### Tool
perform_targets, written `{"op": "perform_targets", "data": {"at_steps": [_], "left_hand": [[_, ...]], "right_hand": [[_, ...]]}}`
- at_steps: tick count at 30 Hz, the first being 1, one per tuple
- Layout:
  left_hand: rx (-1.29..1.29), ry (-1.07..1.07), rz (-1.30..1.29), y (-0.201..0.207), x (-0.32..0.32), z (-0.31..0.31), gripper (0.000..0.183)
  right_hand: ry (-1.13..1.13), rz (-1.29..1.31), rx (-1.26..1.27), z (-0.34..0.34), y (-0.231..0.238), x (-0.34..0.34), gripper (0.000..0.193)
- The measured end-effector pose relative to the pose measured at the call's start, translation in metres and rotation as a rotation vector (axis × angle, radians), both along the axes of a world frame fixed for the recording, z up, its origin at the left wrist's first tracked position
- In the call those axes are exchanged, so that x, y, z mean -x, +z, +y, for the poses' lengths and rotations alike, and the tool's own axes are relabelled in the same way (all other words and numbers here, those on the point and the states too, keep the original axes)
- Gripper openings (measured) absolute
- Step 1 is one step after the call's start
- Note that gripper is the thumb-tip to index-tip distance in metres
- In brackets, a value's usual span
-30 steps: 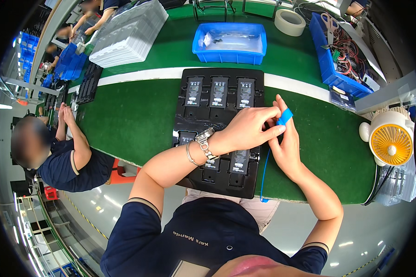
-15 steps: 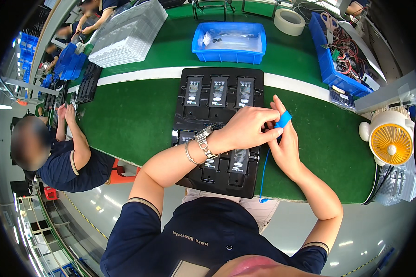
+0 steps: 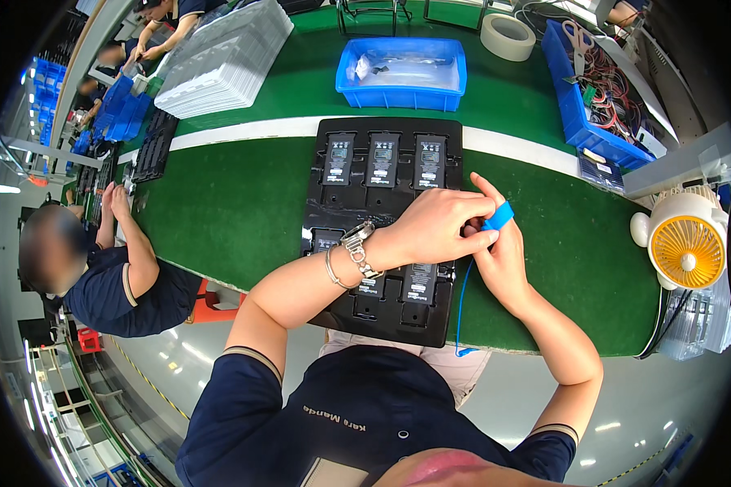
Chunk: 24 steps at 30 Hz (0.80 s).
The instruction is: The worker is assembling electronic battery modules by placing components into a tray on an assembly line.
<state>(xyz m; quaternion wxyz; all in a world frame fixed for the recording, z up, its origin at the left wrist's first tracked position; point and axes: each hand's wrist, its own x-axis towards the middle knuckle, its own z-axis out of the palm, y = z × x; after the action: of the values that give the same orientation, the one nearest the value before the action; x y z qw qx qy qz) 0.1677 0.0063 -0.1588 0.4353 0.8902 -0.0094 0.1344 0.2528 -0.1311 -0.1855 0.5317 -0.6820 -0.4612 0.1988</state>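
My left hand (image 3: pixel 432 227), with a metal watch (image 3: pixel 357 238) and a bracelet on its wrist, reaches across a black tray (image 3: pixel 398 329). Its fingers pinch at a blue strap (image 3: pixel 500 215) that sits around fingers of my right hand (image 3: pixel 503 261). A thin blue cord (image 3: pixel 460 312) hangs below the hands to the table's near edge. At least one right-hand finger stretches upward past the strap; the others are partly hidden. Flat black batteries (image 3: pixel 382 161) lie in the tray's slots, some covered by my left hand and forearm.
Beyond the tray stands a blue bin (image 3: pixel 402 99) with clear plastic bags. A stack of white trays (image 3: pixel 219 73) is at the far left, a tape roll (image 3: pixel 508 38) at the back. On the right are a bin of wires (image 3: pixel 577 122) and a yellow-white fan (image 3: pixel 688 252). A co-worker (image 3: pixel 122 284) sits left.
My right fingers have tipped slightly, and the blue strap sits a little lower on them. My left hand keeps its pinch near the same spot.
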Motion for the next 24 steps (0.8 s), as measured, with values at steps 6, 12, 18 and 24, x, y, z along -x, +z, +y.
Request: {"op": "perform_targets", "data": {"at_steps": [6,12,18,24], "left_hand": [[-0.007,0.007,0.040,-0.0035,0.0000,0.0011,0.023],[0.000,0.010,0.054,-0.0045,-0.0004,0.0013,0.024],[-0.017,0.011,0.060,-0.0052,0.0002,0.0005,0.024],[-0.010,0.015,0.058,-0.0056,0.0005,-0.0004,0.024]], "right_hand": [[0.003,0.040,-0.007,-0.0001,-0.0066,-0.0018,0.050],[0.008,0.005,-0.004,0.0016,-0.0054,-0.0031,0.044],[0.003,-0.001,0.006,0.0007,-0.0037,-0.0026,0.043],[-0.019,0.015,-0.014,0.0015,-0.0034,-0.0004,0.047]]}}
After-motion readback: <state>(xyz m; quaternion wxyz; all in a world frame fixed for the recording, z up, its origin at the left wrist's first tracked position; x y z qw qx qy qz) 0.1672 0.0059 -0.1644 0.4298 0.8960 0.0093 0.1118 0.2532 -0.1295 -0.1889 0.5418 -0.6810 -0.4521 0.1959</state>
